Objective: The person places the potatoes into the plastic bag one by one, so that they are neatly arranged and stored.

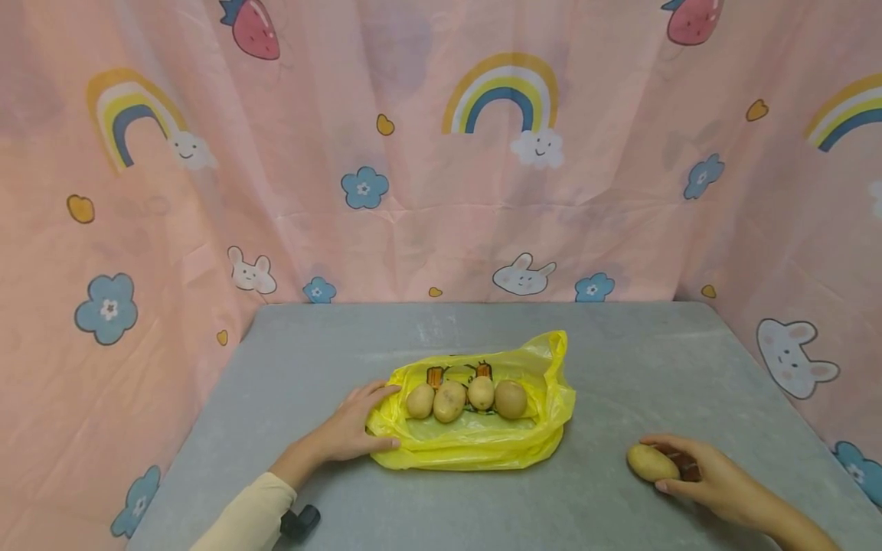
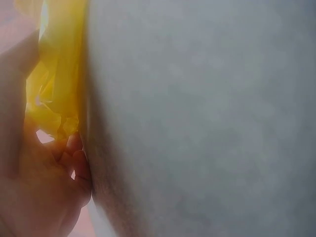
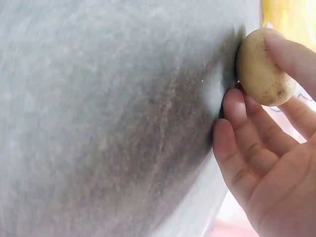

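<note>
A yellow plastic bag [image 1: 475, 451] lies on the grey table with its mouth spread wide. Several potatoes [image 1: 449, 402] sit in a row inside it. My left hand [image 1: 347, 428] holds the bag's left end, thumb toward the front and fingers toward the back. In the left wrist view, yellow plastic [image 2: 61, 64] lies between thumb and curled fingers. To the right of the bag, my right hand [image 1: 717, 478] grips one potato [image 1: 651, 463] between thumb and fingers. In the right wrist view this potato [image 3: 261, 66] is at or close to the tabletop; its far side is hidden.
The grey table [image 1: 331, 329] backs onto a pink printed curtain [image 1: 427, 229] that also hangs along both sides. A dark strap piece [image 1: 300, 523] shows at the left sleeve [image 1: 248, 513]. Bare tabletop separates the bag from the right hand.
</note>
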Demonstrator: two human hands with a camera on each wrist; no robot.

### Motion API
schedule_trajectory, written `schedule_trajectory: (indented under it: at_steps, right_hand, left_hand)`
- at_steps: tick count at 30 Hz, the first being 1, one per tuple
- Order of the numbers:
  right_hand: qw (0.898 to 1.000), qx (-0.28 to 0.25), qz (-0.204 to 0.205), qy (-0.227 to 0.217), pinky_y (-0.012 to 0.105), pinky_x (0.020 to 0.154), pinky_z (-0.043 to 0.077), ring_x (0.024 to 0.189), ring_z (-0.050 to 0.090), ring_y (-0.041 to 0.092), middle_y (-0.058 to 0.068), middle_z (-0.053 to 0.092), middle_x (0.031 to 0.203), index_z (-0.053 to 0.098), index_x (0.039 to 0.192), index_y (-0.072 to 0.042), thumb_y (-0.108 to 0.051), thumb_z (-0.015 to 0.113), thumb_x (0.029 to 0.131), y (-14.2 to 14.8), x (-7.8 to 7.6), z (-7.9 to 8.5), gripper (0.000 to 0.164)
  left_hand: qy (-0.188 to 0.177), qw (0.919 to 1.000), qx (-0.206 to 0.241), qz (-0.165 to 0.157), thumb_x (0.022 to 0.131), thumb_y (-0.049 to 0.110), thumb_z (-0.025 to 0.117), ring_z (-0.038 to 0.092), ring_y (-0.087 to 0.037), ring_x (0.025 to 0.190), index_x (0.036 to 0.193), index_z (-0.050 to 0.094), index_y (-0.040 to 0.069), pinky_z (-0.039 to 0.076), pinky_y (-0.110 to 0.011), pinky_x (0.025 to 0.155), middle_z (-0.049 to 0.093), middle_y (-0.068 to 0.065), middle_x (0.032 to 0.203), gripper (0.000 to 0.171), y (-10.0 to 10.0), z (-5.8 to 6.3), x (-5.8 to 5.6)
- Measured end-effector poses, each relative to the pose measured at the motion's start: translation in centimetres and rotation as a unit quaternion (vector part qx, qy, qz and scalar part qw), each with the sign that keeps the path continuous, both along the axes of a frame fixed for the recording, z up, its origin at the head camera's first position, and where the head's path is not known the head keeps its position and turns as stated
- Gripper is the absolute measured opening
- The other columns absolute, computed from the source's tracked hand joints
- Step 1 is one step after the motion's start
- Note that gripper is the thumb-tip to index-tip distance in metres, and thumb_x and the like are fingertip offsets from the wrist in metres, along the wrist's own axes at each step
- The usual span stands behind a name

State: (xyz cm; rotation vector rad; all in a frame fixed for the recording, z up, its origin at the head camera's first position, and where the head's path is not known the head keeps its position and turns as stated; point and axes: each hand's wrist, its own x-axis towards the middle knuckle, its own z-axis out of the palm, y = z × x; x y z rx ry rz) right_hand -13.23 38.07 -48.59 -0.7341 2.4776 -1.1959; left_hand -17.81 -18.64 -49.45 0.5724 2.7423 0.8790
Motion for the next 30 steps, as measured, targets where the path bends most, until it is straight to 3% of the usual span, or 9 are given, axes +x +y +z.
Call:
schedule_trajectory:
  at_steps: [10,17,26,30]
  right_hand:
    - [1.0,0.0,-0.011,0.006,0.024,0.07,0.056,0.095,0.063,-0.009,-0.039,0.054,0.12,0.051,0.132,0.018,-0.008,0.072,0.092,-0.4,0.3,0.4,0.052]
    - [0.999,0.035,-0.036,0.008,0.023,0.069,0.055,0.091,0.065,-0.002,-0.032,0.06,0.118,0.055,0.133,0.011,-0.015,0.076,0.091,-0.8,0.4,0.8,0.053]
    - [0.997,0.032,-0.041,0.058,0.023,0.068,0.054,0.088,0.067,0.004,-0.034,0.058,0.119,0.059,0.128,0.011,-0.015,0.079,0.088,-1.6,0.3,1.2,0.052]
    - [0.996,0.044,-0.047,0.057,0.023,0.068,0.053,0.089,0.063,-0.005,-0.029,0.06,0.12,0.06,0.129,0.007,-0.015,0.079,0.088,-2.2,0.3,1.6,0.05]
  left_hand:
    - [-0.008,1.0,-0.001,0.006,0.082,0.057,0.076,0.037,-0.036,0.143,0.154,0.041,0.028,0.035,-0.064,0.111,0.036,-0.008,0.162,0.086,0.1,0.1,0.0]
    - [-0.008,0.9999,0.003,0.007,0.081,0.055,0.077,0.037,-0.036,0.143,0.154,0.042,0.026,0.035,-0.064,0.111,0.037,-0.009,0.161,0.085,0.1,0.3,0.0]
    - [-0.01,0.9999,0.005,0.006,0.082,0.055,0.077,0.037,-0.036,0.143,0.154,0.042,0.026,0.036,-0.063,0.111,0.036,-0.01,0.161,0.085,0.1,0.3,0.1]
    - [-0.01,0.9999,0.005,0.007,0.082,0.055,0.077,0.037,-0.037,0.143,0.154,0.042,0.025,0.035,-0.064,0.111,0.036,-0.01,0.161,0.086,0.1,0.4,0.2]
